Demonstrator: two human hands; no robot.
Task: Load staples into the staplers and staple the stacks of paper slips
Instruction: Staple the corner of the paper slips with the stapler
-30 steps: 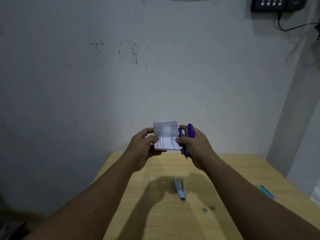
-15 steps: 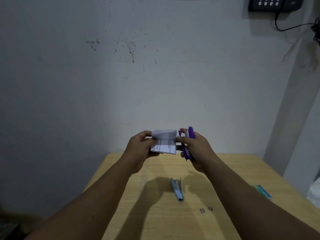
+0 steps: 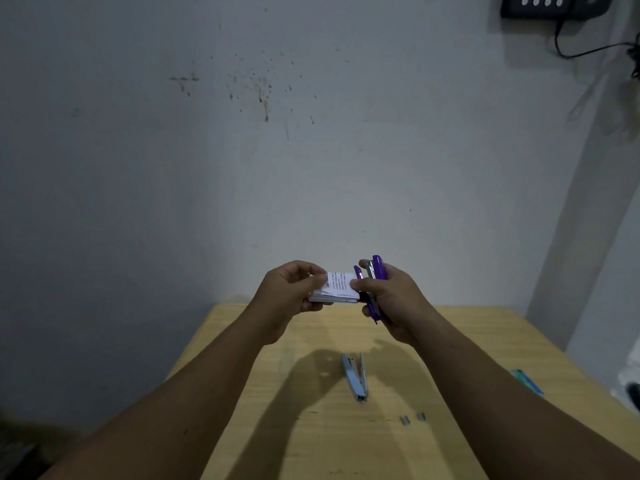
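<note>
Right now the left hand [image 3: 291, 292] pinches a stack of paper slips [image 3: 337, 292] above the table [image 3: 467, 341]. The right hand [image 3: 391, 299] squeezes a purple stapler [image 3: 375, 282] just beside it. If the slips slide apart, the staple could miss some. Tiny print on top is too blurry to read.
</note>
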